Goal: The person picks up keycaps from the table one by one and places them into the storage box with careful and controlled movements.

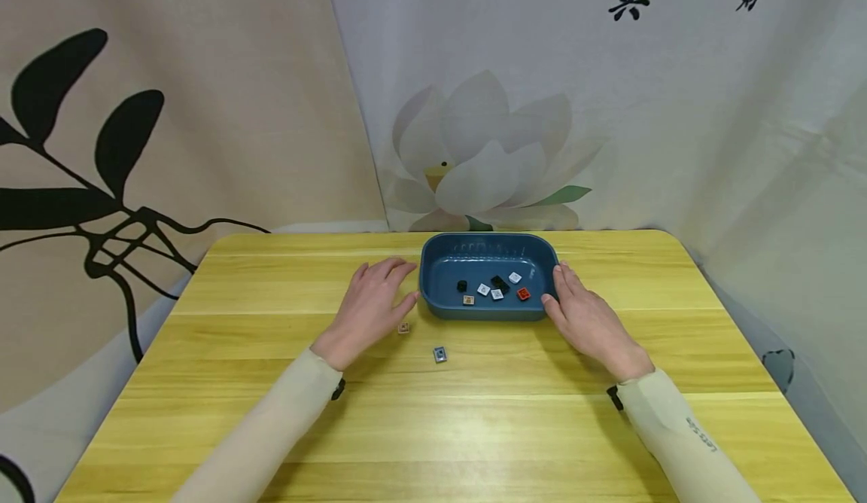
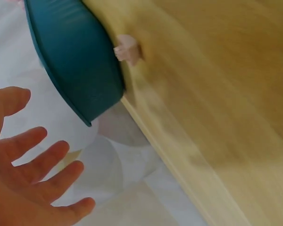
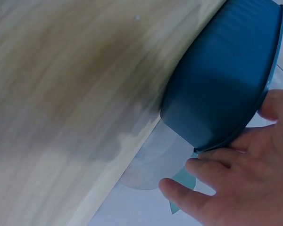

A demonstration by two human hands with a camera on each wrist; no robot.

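Observation:
A blue rectangular tray (image 1: 489,312) stands at the table's far edge, with several small square pieces in it: white, black, one red (image 1: 524,294) and one tan (image 1: 469,300). My right hand (image 1: 591,324) touches the tray's right end with fingers nearly straight. In the right wrist view, its thumb and fingers lie along the tray's rim (image 3: 268,87). My left hand (image 1: 371,303) hovers beside the tray's left end, fingers spread, holding nothing. Just off its thumb lies a pale pinkish piece (image 1: 403,328), seen in the left wrist view as a small block (image 2: 128,49). A grey-blue piece (image 1: 440,355) lies nearer me.
The light wooden table (image 1: 474,435) ends right behind the tray. Beyond it hangs a pale curtain (image 1: 501,28) printed with a lotus flower and dark leaves.

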